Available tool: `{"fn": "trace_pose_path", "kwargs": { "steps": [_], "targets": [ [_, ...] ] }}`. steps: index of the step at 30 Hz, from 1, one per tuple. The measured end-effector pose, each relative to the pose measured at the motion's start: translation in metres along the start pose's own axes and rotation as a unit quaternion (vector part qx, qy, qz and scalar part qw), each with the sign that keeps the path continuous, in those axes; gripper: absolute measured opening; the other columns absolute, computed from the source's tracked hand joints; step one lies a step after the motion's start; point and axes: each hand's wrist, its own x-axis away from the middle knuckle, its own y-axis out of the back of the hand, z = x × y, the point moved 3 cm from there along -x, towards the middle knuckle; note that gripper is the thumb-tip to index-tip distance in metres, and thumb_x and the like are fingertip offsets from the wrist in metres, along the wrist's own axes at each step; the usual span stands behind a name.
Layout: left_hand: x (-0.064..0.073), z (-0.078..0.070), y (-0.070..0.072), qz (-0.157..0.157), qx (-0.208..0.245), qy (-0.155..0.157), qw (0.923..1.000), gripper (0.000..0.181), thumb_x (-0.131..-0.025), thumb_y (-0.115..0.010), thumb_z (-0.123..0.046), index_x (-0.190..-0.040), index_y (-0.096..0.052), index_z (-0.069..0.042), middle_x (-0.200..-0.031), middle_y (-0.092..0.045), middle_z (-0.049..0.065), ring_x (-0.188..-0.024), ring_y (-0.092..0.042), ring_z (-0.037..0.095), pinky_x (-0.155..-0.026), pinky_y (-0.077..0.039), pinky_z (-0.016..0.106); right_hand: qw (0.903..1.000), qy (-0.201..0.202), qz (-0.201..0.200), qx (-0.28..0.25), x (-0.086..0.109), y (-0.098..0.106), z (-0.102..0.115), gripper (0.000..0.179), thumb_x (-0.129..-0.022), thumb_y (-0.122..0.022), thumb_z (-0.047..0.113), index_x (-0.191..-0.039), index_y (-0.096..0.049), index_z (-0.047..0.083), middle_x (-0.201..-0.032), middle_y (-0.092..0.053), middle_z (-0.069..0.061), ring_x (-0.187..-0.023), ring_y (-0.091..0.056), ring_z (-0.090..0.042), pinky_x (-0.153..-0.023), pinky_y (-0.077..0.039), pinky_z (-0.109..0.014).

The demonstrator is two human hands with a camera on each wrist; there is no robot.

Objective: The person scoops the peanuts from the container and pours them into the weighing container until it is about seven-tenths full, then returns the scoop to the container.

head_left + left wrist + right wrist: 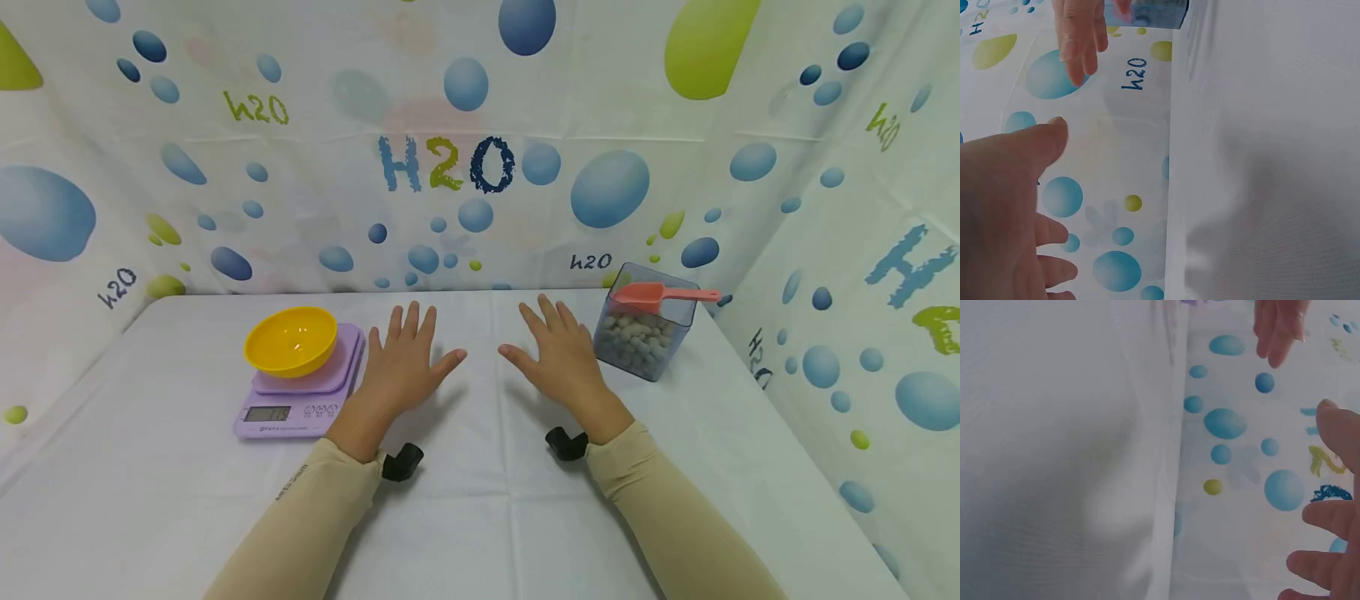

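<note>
My left hand [401, 367] hovers palm down over the white table with its fingers spread, holding nothing. Just left of it is a purple kitchen scale [300, 408], its display lit, with a yellow bowl [292, 342] on its platform. My right hand [562, 358], also spread and holding nothing, is beside a clear grey container [637, 350] of small pebbles. A coral-red scoop [645, 294] lies across the top of that container, its handle over the right rim. In the left wrist view, the right hand [1082, 37] shows near the container's blue-grey edge.
A white cloth covers the table [465, 533]. Behind it and along the right side hangs a white curtain [315, 217] with blue and green spots and H2O lettering. Small black devices [402, 462] are at both wrists, by the beige sleeves [315, 508].
</note>
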Motion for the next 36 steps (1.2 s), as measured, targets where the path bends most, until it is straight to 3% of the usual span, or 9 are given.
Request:
{"fn": "trace_pose_path", "kwargs": {
  "steps": [4, 7, 12, 17, 21, 25, 29, 32, 36],
  "targets": [
    [-0.004, -0.002, 0.0, 0.002, 0.051, -0.014, 0.9986, 0.089, -0.095, -0.041, -0.066, -0.159, -0.011, -0.012, -0.166, -0.004, 0.014, -0.153, -0.001, 0.035, -0.118, -0.004, 0.066, 0.9964, 0.021, -0.068, -0.046, -0.002, 0.015, -0.007, 0.075, -0.094, -0.053, 0.06, -0.151, -0.04, 0.013, -0.159, -0.031, -0.015, -0.147, -0.027, -0.038, -0.116, -0.027, -0.059],
    [-0.007, -0.004, -0.002, -0.004, 0.101, -0.029, 0.9944, 0.087, -0.096, -0.041, -0.065, -0.159, -0.012, -0.012, -0.166, -0.007, 0.012, -0.153, -0.004, 0.033, -0.12, -0.004, 0.063, 0.977, 0.05, -0.183, -0.098, -0.001, 0.035, -0.017, 0.062, -0.095, -0.061, 0.046, -0.142, -0.052, 0.007, -0.148, -0.047, -0.016, -0.139, -0.04, -0.035, -0.115, -0.032, -0.055],
    [-0.014, -0.015, -0.001, -0.012, 0.192, -0.053, 0.98, 0.085, -0.097, -0.043, -0.063, -0.159, -0.014, -0.014, -0.166, -0.012, 0.007, -0.153, -0.009, 0.027, -0.123, -0.008, 0.055, 0.9055, 0.06, -0.396, -0.141, 0.004, 0.073, -0.043, 0.042, -0.093, -0.064, 0.028, -0.125, -0.064, 0.001, -0.127, -0.061, -0.017, -0.124, -0.05, -0.033, -0.108, -0.037, -0.049],
    [-0.024, -0.036, 0.0, -0.006, 0.264, -0.058, 0.9627, 0.086, -0.094, -0.044, -0.067, -0.159, -0.016, -0.018, -0.165, -0.016, 0.001, -0.153, -0.014, 0.022, -0.123, -0.017, 0.048, 0.8398, -0.04, -0.505, -0.194, 0.015, 0.101, -0.081, 0.04, -0.09, -0.062, 0.022, -0.126, -0.063, 0.005, -0.131, -0.055, -0.013, -0.126, -0.042, -0.022, -0.107, -0.034, -0.039],
    [-0.032, -0.056, -0.005, 0.001, 0.302, -0.054, 0.9517, 0.085, -0.093, -0.043, -0.07, -0.159, -0.018, -0.023, -0.165, -0.018, -0.002, -0.152, -0.017, 0.021, -0.122, -0.02, 0.048, 0.7937, -0.162, -0.491, -0.321, 0.023, 0.108, -0.112, 0.049, -0.092, -0.059, 0.027, -0.139, -0.052, 0.017, -0.144, -0.043, 0.0, -0.134, -0.032, -0.009, -0.112, -0.027, -0.029],
    [-0.037, -0.074, -0.014, 0.012, 0.332, -0.057, 0.9416, 0.081, -0.093, -0.044, -0.07, -0.158, -0.02, -0.028, -0.164, -0.022, -0.003, -0.151, -0.02, 0.021, -0.121, -0.023, 0.05, 0.7319, -0.259, -0.414, -0.475, 0.024, 0.1, -0.135, 0.063, -0.094, -0.057, 0.033, -0.153, -0.033, 0.024, -0.156, -0.03, 0.004, -0.144, -0.022, -0.01, -0.12, -0.021, -0.028],
    [-0.04, -0.088, -0.022, 0.025, 0.348, -0.061, 0.935, 0.078, -0.093, -0.046, -0.068, -0.157, -0.022, -0.031, -0.163, -0.024, -0.004, -0.151, -0.022, 0.022, -0.119, -0.025, 0.052, 0.6854, -0.293, -0.32, -0.585, 0.018, 0.083, -0.147, 0.067, -0.095, -0.057, 0.031, -0.155, -0.026, 0.027, -0.162, -0.018, 0.005, -0.149, -0.013, -0.01, -0.124, -0.01, -0.039],
    [-0.04, -0.094, -0.027, 0.034, 0.357, -0.06, 0.9316, 0.077, -0.093, -0.046, -0.068, -0.157, -0.022, -0.033, -0.163, -0.024, -0.006, -0.151, -0.022, 0.021, -0.119, -0.026, 0.052, 0.6691, -0.293, -0.277, -0.624, 0.012, 0.071, -0.15, 0.047, -0.095, -0.057, 0.025, -0.14, -0.043, 0.024, -0.157, -0.02, 0.008, -0.147, -0.01, -0.01, -0.123, -0.006, -0.042],
    [-0.041, -0.099, -0.03, 0.045, 0.363, -0.064, 0.9285, 0.078, -0.093, -0.046, -0.068, -0.158, -0.022, -0.031, -0.163, -0.024, -0.006, -0.151, -0.022, 0.021, -0.119, -0.026, 0.052, 0.6808, -0.284, -0.265, -0.621, 0.011, 0.063, -0.151, 0.044, -0.092, -0.052, 0.015, -0.136, -0.048, 0.022, -0.155, -0.022, 0.006, -0.148, -0.006, -0.012, -0.122, -0.003, -0.043]
  ]
}}
